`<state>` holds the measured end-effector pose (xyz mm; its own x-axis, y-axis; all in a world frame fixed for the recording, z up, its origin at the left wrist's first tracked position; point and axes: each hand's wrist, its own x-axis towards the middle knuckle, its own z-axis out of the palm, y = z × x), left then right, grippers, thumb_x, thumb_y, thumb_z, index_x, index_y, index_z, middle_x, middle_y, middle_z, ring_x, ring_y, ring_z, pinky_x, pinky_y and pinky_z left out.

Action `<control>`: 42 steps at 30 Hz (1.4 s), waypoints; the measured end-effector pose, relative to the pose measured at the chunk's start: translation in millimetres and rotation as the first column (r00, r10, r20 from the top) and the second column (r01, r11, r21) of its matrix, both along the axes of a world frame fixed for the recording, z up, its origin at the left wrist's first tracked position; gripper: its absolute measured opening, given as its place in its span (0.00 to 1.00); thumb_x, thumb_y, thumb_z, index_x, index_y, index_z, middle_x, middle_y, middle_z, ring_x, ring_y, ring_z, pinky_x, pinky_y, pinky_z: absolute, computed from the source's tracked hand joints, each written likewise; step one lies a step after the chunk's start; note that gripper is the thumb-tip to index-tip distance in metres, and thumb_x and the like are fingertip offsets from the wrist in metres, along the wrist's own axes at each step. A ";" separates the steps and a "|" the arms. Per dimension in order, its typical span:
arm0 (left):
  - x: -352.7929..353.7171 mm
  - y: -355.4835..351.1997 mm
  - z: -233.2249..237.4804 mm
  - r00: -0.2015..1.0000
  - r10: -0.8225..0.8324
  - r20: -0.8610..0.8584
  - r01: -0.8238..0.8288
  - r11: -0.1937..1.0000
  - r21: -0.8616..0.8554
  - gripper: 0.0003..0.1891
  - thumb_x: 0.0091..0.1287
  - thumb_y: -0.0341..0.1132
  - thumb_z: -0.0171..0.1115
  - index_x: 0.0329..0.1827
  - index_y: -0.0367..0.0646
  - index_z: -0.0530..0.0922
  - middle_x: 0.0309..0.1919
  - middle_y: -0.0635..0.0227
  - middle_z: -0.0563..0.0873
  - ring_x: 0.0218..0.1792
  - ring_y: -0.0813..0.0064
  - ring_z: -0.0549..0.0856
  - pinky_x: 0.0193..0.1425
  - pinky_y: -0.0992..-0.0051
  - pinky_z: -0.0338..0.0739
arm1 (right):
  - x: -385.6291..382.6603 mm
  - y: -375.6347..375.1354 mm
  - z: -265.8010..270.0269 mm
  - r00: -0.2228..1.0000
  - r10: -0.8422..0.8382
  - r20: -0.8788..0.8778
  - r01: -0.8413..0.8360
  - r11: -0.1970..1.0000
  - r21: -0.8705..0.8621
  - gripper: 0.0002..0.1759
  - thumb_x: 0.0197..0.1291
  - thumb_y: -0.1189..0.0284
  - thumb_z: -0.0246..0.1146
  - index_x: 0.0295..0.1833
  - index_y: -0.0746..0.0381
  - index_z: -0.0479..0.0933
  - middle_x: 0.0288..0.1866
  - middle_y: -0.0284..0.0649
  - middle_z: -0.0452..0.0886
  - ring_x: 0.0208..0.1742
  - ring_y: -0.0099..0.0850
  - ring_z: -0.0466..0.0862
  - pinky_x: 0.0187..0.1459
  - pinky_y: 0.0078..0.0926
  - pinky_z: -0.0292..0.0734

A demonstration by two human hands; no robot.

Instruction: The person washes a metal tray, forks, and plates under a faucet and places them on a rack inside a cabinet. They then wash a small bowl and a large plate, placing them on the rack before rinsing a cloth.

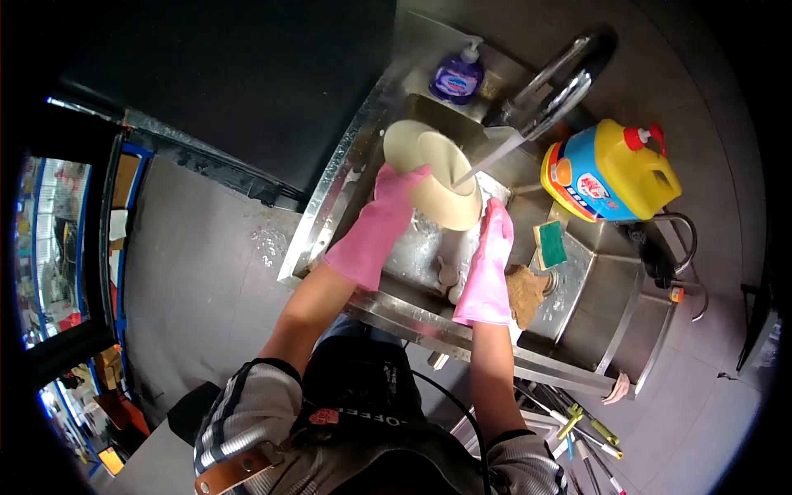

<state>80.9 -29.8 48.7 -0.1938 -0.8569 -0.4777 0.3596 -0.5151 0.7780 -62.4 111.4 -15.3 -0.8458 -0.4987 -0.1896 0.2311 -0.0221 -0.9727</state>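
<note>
A pale beige wide-rimmed bowl [441, 202] is tilted over the left basin of a steel sink [396, 320]. My left hand [398, 188], in a pink rubber glove, grips the bowl at its near left rim. Water from the chrome faucet [561, 103] runs into the bowl's hollow. Just right of the bowl is my right hand [495, 231], also pink-gloved, with fingers stretched out and fingertips right at the rim. White dishes partly show in the basin beneath and beside my hands.
On the sink's back ledge stands a purple soap pump bottle [458, 76]. To the right are a yellow detergent jug [615, 173], a green-and-yellow sponge [550, 245] and a brown cloth [525, 295]. Long-handled tools [590, 437] lie below the sink at right.
</note>
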 end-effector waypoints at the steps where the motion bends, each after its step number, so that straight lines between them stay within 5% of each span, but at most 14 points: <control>1: -3.2 2.6 3.5 0.998 -0.031 0.059 0.033 0.999 -0.022 0.26 0.55 0.25 0.77 0.59 0.36 0.80 0.47 0.64 0.88 0.46 0.68 0.88 0.51 0.68 0.82 | -3.0 3.0 -2.7 0.981 -0.005 0.193 0.002 1.000 0.014 0.22 0.76 0.62 0.57 0.64 0.67 0.74 0.56 0.43 0.84 0.58 0.35 0.83 0.61 0.35 0.77; 4: -17.0 -6.9 5.3 0.996 -0.090 -0.007 0.089 0.993 -0.077 0.27 0.54 0.26 0.78 0.59 0.36 0.79 0.48 0.62 0.88 0.45 0.67 0.88 0.50 0.67 0.82 | -6.4 11.8 -5.8 0.733 0.041 0.679 0.075 0.987 -0.141 0.18 0.74 0.63 0.59 0.59 0.65 0.74 0.53 0.48 0.84 0.55 0.43 0.85 0.59 0.44 0.81; 7: -17.7 -11.3 12.3 0.986 -0.153 0.070 0.156 0.987 -0.040 0.27 0.54 0.26 0.78 0.59 0.36 0.79 0.48 0.61 0.88 0.46 0.68 0.88 0.50 0.68 0.83 | -3.4 16.1 -4.4 0.665 -0.006 0.747 0.160 0.978 -0.134 0.18 0.73 0.65 0.60 0.61 0.65 0.73 0.50 0.49 0.84 0.55 0.45 0.85 0.59 0.46 0.82; 12: 2.8 -11.0 -56.6 0.979 -0.195 0.053 0.200 0.972 -0.124 0.21 0.56 0.29 0.78 0.53 0.42 0.82 0.43 0.66 0.89 0.43 0.72 0.88 0.47 0.72 0.83 | 9.8 29.4 38.2 0.883 0.145 0.446 -0.223 0.967 0.126 0.33 0.63 0.53 0.72 0.66 0.60 0.73 0.50 0.36 0.83 0.47 0.27 0.81 0.52 0.25 0.76; 16: 10.5 27.1 1.2 0.916 -0.349 0.200 0.383 0.908 -0.169 0.14 0.61 0.29 0.73 0.49 0.41 0.84 0.40 0.67 0.89 0.42 0.75 0.88 0.44 0.72 0.83 | 36.6 8.9 88.9 0.895 0.263 0.361 -0.302 0.952 0.056 0.36 0.65 0.51 0.70 0.68 0.64 0.71 0.54 0.37 0.78 0.49 0.24 0.80 0.48 0.22 0.77; 20: 11.0 40.0 61.6 0.491 -0.719 0.492 0.862 0.483 -0.154 0.08 0.71 0.28 0.58 0.50 0.38 0.81 0.41 0.61 0.89 0.40 0.68 0.88 0.46 0.68 0.83 | 29.3 -19.6 114.6 0.838 0.313 0.448 -0.370 0.928 0.045 0.28 0.64 0.55 0.71 0.56 0.66 0.75 0.42 0.38 0.80 0.35 0.26 0.80 0.31 0.22 0.74; 22: -8.0 55.2 23.3 0.131 -0.459 0.878 0.971 0.237 -0.021 0.18 0.78 0.45 0.47 0.50 0.42 0.82 0.37 0.58 0.88 0.37 0.62 0.87 0.47 0.65 0.82 | 28.0 -35.3 133.9 0.880 0.162 0.446 -0.318 0.899 0.302 0.21 0.63 0.59 0.72 0.47 0.66 0.77 0.33 0.37 0.80 0.27 0.26 0.78 0.25 0.23 0.71; 27: -35.4 76.3 -55.9 0.036 -0.527 0.849 0.975 0.205 0.085 0.21 0.76 0.49 0.49 0.62 0.48 0.78 0.46 0.56 0.85 0.48 0.60 0.84 0.55 0.65 0.79 | -5.7 7.6 -0.4 0.838 -0.068 0.541 -0.132 0.937 0.322 0.07 0.61 0.77 0.57 0.35 0.69 0.78 0.27 0.43 0.79 0.25 0.34 0.79 0.27 0.28 0.77; 30: 7.2 66.7 21.7 0.242 -0.264 0.934 0.916 -0.255 -0.310 0.24 0.74 0.48 0.52 0.68 0.47 0.74 0.69 0.53 0.73 0.64 0.61 0.77 0.72 0.73 0.71 | -8.3 47.4 -21.5 0.843 0.023 0.537 0.016 0.998 -0.068 0.08 0.52 0.78 0.56 0.34 0.69 0.79 0.37 0.51 0.84 0.39 0.44 0.85 0.45 0.44 0.82; 32: 6.3 60.5 -18.4 0.384 -0.719 0.580 0.907 0.175 -0.383 0.26 0.75 0.48 0.51 0.71 0.47 0.71 0.73 0.52 0.68 0.68 0.59 0.73 0.76 0.71 0.67 | -11.8 57.4 -23.4 0.841 -0.043 0.539 0.080 0.996 -0.045 0.09 0.49 0.81 0.60 0.37 0.72 0.79 0.40 0.51 0.85 0.43 0.46 0.85 0.50 0.46 0.83; 35: -17.2 33.5 -80.6 0.400 -0.443 0.802 0.911 0.093 -0.403 0.28 0.76 0.48 0.49 0.76 0.47 0.66 0.76 0.51 0.64 0.74 0.56 0.66 0.82 0.65 0.56 | -14.2 72.6 -10.0 0.880 -0.003 0.475 0.061 0.992 -0.106 0.12 0.41 0.88 0.64 0.36 0.72 0.81 0.37 0.48 0.86 0.42 0.43 0.86 0.50 0.43 0.84; 37: -40.4 25.2 -74.1 0.412 0.093 0.906 0.904 0.086 -0.420 0.28 0.76 0.49 0.50 0.74 0.46 0.69 0.78 0.52 0.64 0.79 0.54 0.61 0.81 0.61 0.53 | -0.4 62.7 27.3 0.916 -0.025 0.401 0.081 0.989 -0.124 0.11 0.40 0.88 0.65 0.34 0.71 0.81 0.36 0.46 0.86 0.40 0.41 0.86 0.49 0.41 0.84; 40: -72.9 -1.0 -63.7 0.280 0.333 0.900 0.877 0.292 -0.381 0.30 0.74 0.48 0.55 0.77 0.47 0.64 0.72 0.51 0.70 0.69 0.62 0.73 0.73 0.65 0.68 | 4.3 62.8 59.8 0.904 -0.009 0.428 0.064 0.991 -0.115 0.11 0.41 0.86 0.64 0.35 0.68 0.82 0.37 0.45 0.87 0.39 0.38 0.87 0.50 0.35 0.83; 42: -72.9 -23.8 -57.9 0.230 -0.192 0.954 0.919 0.367 -0.147 0.30 0.72 0.47 0.60 0.74 0.45 0.68 0.67 0.51 0.76 0.66 0.64 0.77 0.68 0.65 0.73 | 0.5 68.7 59.4 0.870 -0.035 0.492 0.094 0.991 -0.096 0.11 0.42 0.85 0.64 0.36 0.69 0.82 0.39 0.46 0.87 0.40 0.40 0.87 0.51 0.36 0.83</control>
